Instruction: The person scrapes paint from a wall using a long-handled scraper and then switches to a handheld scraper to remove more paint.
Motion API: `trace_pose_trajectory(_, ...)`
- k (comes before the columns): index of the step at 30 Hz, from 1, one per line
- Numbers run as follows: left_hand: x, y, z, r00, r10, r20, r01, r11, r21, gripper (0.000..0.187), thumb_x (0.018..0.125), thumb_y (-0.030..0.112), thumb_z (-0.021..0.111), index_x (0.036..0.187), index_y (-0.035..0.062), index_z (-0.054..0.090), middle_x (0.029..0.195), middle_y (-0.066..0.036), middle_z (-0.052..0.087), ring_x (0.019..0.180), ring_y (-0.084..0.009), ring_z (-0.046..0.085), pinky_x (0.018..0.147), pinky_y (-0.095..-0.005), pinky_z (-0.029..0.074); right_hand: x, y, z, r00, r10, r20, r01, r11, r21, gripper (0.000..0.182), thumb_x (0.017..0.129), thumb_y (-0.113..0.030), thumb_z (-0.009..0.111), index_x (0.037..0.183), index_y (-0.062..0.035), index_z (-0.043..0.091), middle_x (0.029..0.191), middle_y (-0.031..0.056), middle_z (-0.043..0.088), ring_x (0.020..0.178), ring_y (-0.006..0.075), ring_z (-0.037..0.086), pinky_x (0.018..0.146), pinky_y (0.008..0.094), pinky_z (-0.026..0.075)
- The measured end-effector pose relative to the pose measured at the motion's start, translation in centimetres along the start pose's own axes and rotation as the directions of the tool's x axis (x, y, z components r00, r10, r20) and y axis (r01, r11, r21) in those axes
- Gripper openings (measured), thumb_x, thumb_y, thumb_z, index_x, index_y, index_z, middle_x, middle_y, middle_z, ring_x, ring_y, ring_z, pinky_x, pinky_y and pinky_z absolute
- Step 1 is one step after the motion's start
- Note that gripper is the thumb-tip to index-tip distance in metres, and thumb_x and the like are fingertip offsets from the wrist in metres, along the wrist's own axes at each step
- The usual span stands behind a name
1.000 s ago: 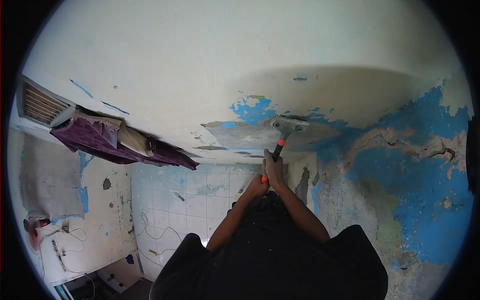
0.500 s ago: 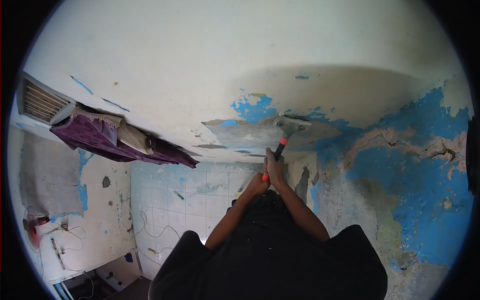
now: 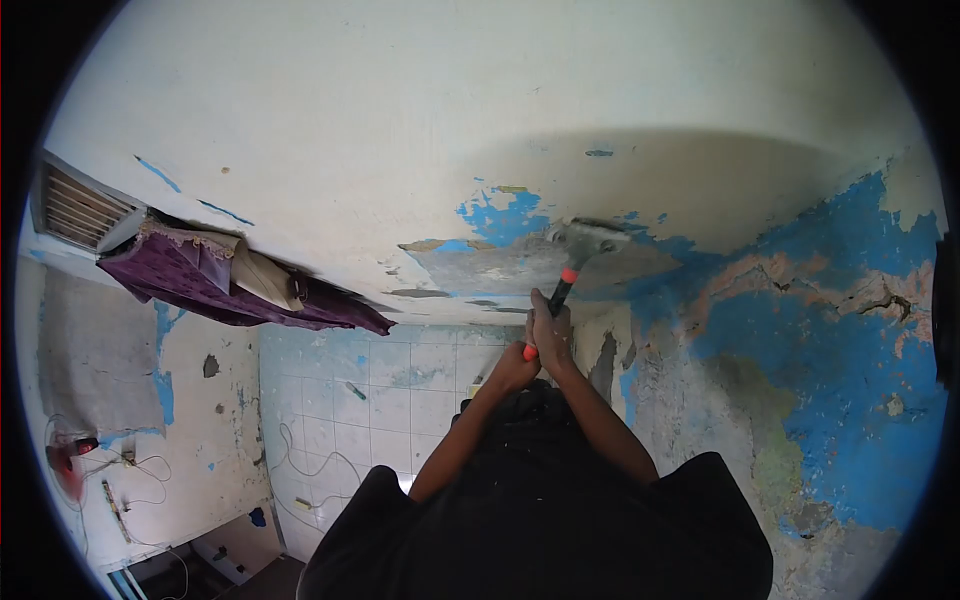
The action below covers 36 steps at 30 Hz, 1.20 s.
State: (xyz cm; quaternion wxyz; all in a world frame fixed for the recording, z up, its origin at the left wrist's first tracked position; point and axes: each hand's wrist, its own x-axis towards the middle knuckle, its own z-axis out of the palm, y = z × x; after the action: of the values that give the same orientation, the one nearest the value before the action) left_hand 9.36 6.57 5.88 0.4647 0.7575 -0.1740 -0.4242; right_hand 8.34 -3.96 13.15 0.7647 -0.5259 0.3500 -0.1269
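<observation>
Where the curtain [image 3: 200,270] hangs: purple cloth droops from the wall, its folds likely to catch stray chips.
Floor [image 3: 390,385]: a cord [image 3: 345,457] loops across pale tiles, a snag for any foot stepping back.
Left hand [image 3: 515,370]: closed tight around the butt of the scraper [image 3: 590,240].
Right hand [image 3: 548,335]: also wrapped shut, higher on its handle [image 3: 561,298].
Scraper: wide head at the grey patch [image 3: 480,270], beside flaking blue paint; contact is hard to judge from where I stand. Too steep a push could gouge plaster; a sudden slip could bring knuckles against the wall.
Crack [image 3: 895,304]: jagged, across the blue wall [image 3: 870,420] at right; heavy jolts might loosen its edges.
</observation>
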Motion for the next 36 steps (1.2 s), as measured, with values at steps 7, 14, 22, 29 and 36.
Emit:
trace_pose_trajectory(7, 0.3, -1.7, 1.2, 0.993, 0.079, -0.089, -0.081, 0.997, -0.017, 0.029, 0.078, 0.02, 0.054, 0.084, -0.0062, 0.063, 0.076, -0.025, 0.065, 0.077, -0.0309, 0.066, 0.072, -0.0431, 0.048, 0.3, 2.2, -0.4, 0.999, 0.033, -0.007, -0.033, 0.999, -0.02, 0.05, 0.091, -0.032, 0.054, 0.049, -0.0081, 0.041, 0.042, -0.0001, 0.039, 0.033, 0.0125, 0.04, 0.034, 0.0298, 0.029)
trace_pose_trajectory(14, 1.2, -5.1, 2.1, 0.997, 0.079, -0.016, -0.08, 0.993, -0.085, 0.029, 0.079, 0.019, 0.052, 0.086, -0.0069, 0.062, 0.074, -0.021, 0.065, 0.071, -0.0273, 0.065, 0.066, -0.0392, 0.048, 0.2, 3.2, -0.3, 0.996, 0.049, -0.069, -0.057, 0.991, -0.124, 0.046, 0.091, -0.032, 0.055, 0.055, -0.0032, 0.047, 0.045, 0.0007, 0.043, 0.037, 0.012, 0.042, 0.038, 0.0323, 0.031)
trace_pose_trajectory(22, -0.8, -1.5, 1.6, 1.0, -0.006, -0.016, 0.003, 0.984, -0.177, 0.029, 0.082, 0.019, 0.05, 0.087, -0.0069, 0.061, 0.071, -0.018, 0.064, 0.066, -0.0233, 0.064, 0.06, -0.0369, 0.048, 0.8, 4.2, -0.5, 0.998, 0.031, -0.048, -0.038, 0.989, -0.14, 0.046, 0.089, -0.034, 0.057, 0.056, -0.0039, 0.047, 0.046, 0.0015, 0.044, 0.037, 0.0131, 0.044, 0.039, 0.0327, 0.033)
trace_pose_trajectory(29, 0.9, -4.9, 1.8, 0.994, 0.068, 0.088, -0.065, 0.997, -0.037, 0.031, 0.083, 0.02, 0.047, 0.094, -0.0068, 0.059, 0.08, -0.022, 0.065, 0.076, -0.0268, 0.065, 0.067, -0.0374, 0.049, 1.7, 6.3, -0.9, 0.999, 0.013, -0.05, -0.024, 0.975, -0.221, 0.047, 0.089, -0.033, 0.057, 0.055, -0.0033, 0.046, 0.046, 0.0021, 0.044, 0.038, 0.0137, 0.046, 0.038, 0.0325, 0.033)
trace_pose_trajectory(36, -0.1, -3.4, 1.8, 1.0, -0.008, 0.03, 0.011, 0.993, -0.114, 0.033, 0.083, 0.02, 0.047, 0.094, -0.0084, 0.059, 0.081, -0.021, 0.065, 0.081, -0.0279, 0.064, 0.071, -0.0378, 0.049, 1.2, 5.9, -0.5, 0.996, 0.062, -0.065, -0.072, 0.985, -0.156, 0.046, 0.088, -0.032, 0.058, 0.054, -0.0031, 0.046, 0.045, 0.0017, 0.044, 0.038, 0.0144, 0.045, 0.04, 0.0347, 0.032)
